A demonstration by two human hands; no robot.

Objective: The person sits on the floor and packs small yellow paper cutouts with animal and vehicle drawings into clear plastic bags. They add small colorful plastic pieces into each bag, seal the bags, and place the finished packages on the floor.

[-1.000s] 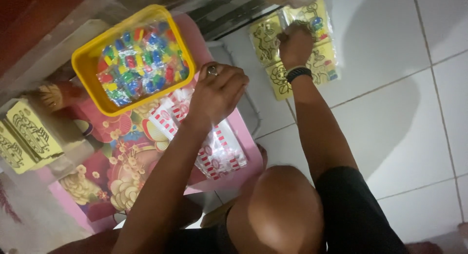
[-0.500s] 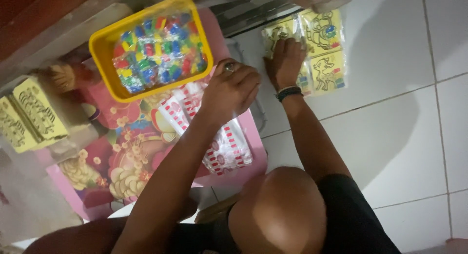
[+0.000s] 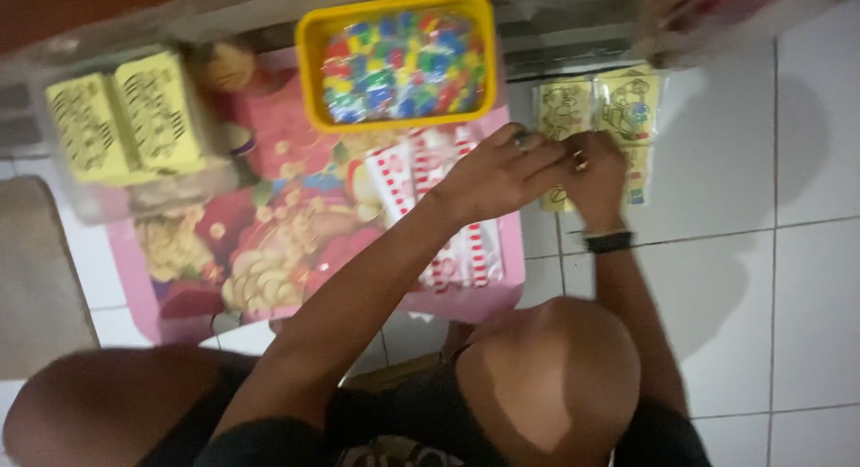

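My left hand (image 3: 497,173) and my right hand (image 3: 598,167) meet over a small stack of yellow picture packets (image 3: 627,104) lying on the white tiled floor. The fingers of both hands close on the near edge of a yellow packet. A black band sits on my right wrist, and each hand wears a ring. My left forearm crosses a pink printed table (image 3: 296,225). A yellow basket (image 3: 309,64) full of small colourful pieces stands on that table, just left of my hands.
Red-and-white striped packs (image 3: 470,248) lie on the pink table under my left arm. A clear box (image 3: 125,127) holding yellow packets stands at the table's left end. My bent knee (image 3: 546,386) fills the lower middle. White tiles (image 3: 788,297) extend to the right.
My left hand has moved right, off the table, to join my right hand at the yellow packets. My right hand went from lying flat on them to curling on one. The view has shifted.
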